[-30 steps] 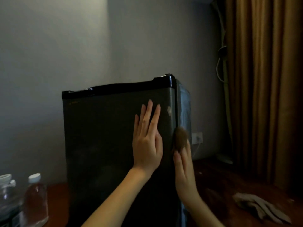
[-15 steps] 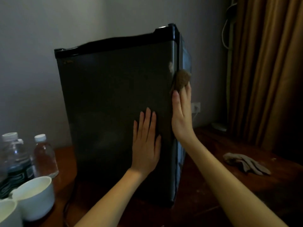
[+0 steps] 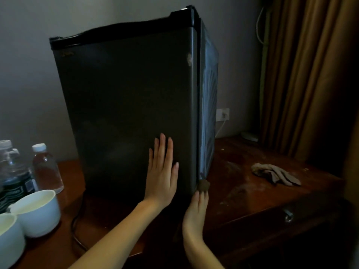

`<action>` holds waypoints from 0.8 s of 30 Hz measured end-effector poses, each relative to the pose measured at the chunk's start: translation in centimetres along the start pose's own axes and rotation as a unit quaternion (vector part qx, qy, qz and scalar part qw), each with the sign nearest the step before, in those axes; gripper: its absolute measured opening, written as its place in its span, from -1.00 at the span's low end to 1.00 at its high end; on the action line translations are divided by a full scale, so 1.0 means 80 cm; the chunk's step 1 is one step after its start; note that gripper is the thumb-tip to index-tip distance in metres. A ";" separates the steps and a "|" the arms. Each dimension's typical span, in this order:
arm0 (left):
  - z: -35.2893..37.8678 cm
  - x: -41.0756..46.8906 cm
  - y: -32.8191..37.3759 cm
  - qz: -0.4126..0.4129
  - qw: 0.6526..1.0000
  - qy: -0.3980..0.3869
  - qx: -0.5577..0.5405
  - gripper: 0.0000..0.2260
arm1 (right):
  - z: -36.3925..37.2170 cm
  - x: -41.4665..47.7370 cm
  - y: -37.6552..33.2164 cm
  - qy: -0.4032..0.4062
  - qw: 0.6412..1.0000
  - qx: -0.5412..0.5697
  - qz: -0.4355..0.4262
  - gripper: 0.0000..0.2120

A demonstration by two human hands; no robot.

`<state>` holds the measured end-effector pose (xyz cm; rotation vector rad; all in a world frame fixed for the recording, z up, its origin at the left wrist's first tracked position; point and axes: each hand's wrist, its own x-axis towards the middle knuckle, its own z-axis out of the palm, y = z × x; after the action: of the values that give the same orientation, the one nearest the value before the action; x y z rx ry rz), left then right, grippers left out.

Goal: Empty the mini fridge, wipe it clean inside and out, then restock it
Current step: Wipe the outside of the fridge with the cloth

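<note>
Mini fridge (image 3: 126, 105) on desk (image 3: 242, 191); cups (image 3: 37, 212) & bottles (image 3: 46, 167) left, rag (image 3: 275, 173) right.
</note>
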<state>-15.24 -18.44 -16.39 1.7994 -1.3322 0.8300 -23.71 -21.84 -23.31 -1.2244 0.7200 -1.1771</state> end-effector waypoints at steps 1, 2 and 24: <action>-0.003 -0.001 -0.001 0.001 1.000 -0.012 0.000 -0.43 | 0.005 0.005 -0.014 0.004 1.000 0.013 -0.002 -0.57; -0.005 -0.001 -0.002 -0.001 1.000 -0.026 0.000 -0.44 | 0.008 0.010 -0.032 -0.001 1.000 0.025 -0.015 -0.58; -0.051 -0.005 -0.016 0.052 0.994 -0.097 -0.005 -0.51 | -0.012 0.008 0.005 -0.043 0.997 -0.010 0.057 -0.53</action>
<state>-14.36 -14.52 -14.79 1.8539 -1.5619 0.7147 -24.30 -22.78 -23.82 -1.2275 0.7299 -1.0191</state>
